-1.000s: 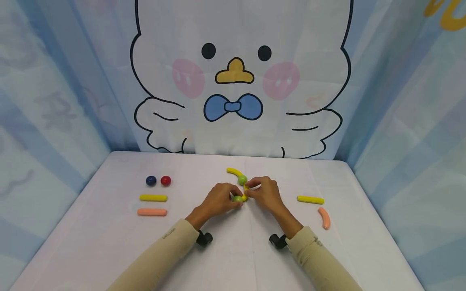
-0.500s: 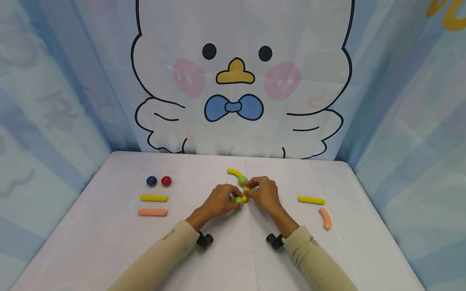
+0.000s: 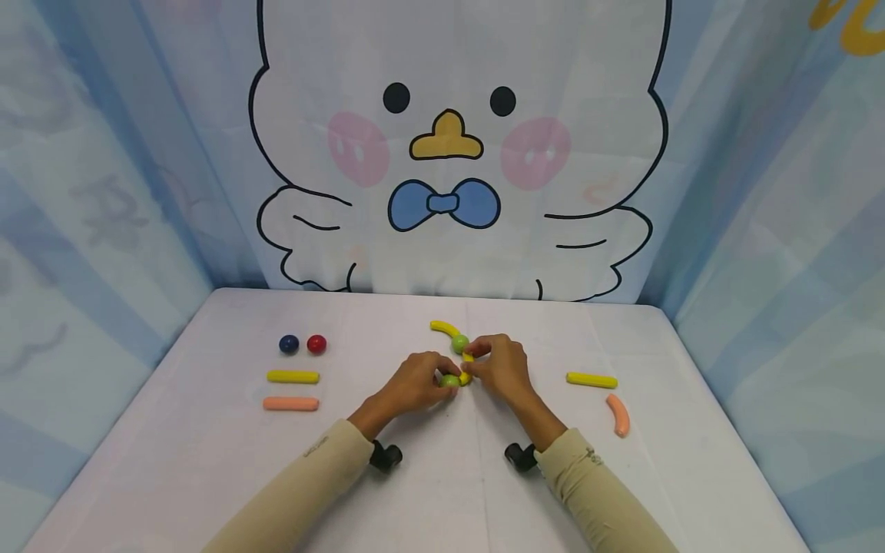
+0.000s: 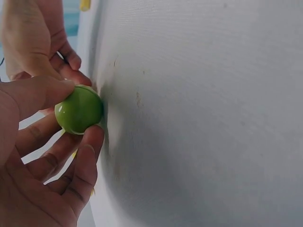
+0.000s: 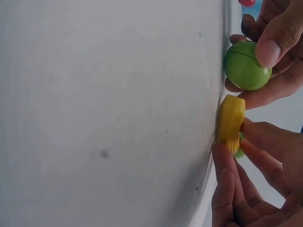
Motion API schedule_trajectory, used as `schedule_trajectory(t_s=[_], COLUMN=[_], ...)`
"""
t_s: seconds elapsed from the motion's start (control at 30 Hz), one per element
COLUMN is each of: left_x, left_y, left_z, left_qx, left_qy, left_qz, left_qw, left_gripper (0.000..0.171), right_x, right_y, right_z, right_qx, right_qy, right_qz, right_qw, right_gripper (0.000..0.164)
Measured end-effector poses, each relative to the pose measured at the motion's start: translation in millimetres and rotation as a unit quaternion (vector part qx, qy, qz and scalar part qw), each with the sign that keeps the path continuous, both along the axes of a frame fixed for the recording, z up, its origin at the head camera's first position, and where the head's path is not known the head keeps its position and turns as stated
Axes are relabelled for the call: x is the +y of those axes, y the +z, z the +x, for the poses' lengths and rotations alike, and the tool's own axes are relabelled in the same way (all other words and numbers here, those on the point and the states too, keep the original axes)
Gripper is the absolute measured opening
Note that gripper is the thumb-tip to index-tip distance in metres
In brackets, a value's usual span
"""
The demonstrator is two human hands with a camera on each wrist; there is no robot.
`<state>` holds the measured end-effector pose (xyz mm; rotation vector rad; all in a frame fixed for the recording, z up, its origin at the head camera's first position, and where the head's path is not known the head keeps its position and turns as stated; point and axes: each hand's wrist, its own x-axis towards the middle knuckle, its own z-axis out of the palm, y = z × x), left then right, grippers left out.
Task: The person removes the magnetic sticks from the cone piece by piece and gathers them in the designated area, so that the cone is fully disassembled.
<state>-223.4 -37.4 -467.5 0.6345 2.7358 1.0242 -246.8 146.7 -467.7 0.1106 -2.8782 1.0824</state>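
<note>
My left hand (image 3: 417, 379) pinches a green ball (image 4: 79, 109) between thumb and fingers, low over the white tabletop. Close on its right, my right hand (image 3: 503, 367) holds a curved yellow stick (image 5: 230, 124) by thumb and fingertips; the stick's faceted end points toward the ball, with a narrow gap between them in the right wrist view. A second green ball (image 3: 459, 343) lies just beyond the stick's far end. From that ball another curved yellow stick (image 3: 444, 327) runs off to the far left. Fingers partly hide the held stick in the head view.
On the left lie a dark blue ball (image 3: 289, 344), a red ball (image 3: 316, 344), a straight yellow stick (image 3: 293, 376) and a straight orange stick (image 3: 290, 403). To the right are another yellow stick (image 3: 591, 380) and a curved orange one (image 3: 618, 415). A printed curtain (image 3: 442, 253) backs the table.
My left hand has shifted very slightly left with the green ball. My right wrist has swung a little to the left while its fingers stay on the yellow stick.
</note>
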Motion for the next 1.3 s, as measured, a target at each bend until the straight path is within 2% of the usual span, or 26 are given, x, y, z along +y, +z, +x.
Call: schedule_trajectory(t_s=[0.23,0.57,0.73,1.07,1.3], left_x=[-7,-36,-53,-84,-104], left_y=[4.7,12.0,13.3,19.8,22.0], left_z=[9.4,15.6,14.2,8.2,-0.3], left_qx=[-0.003,0.032,0.054,0.070,0.054], left_qy=[0.009,0.040,0.060,0.107,0.130], left_qz=[0.003,-0.001,0.010,-0.005,-0.018], left_qw=[0.9999,0.9987,0.9967,0.9918,0.9899], left_gripper=[0.023,0.030,0.033,0.037,0.037], right_x=[0,-2,-3,-2,-3], right_y=[-1.0,0.1,-0.1,-0.9,-0.4], right_z=[-0.5,1.5,2.0,2.9,2.4], right_qx=[-0.003,-0.021,-0.022,-0.012,-0.011], right_qy=[-0.001,-0.010,-0.012,-0.006,-0.008], right_qz=[-0.007,-0.014,-0.015,-0.021,-0.019], right_qw=[1.000,1.000,1.000,1.000,1.000], right_gripper=[0.020,0.018,0.019,0.019,0.018])
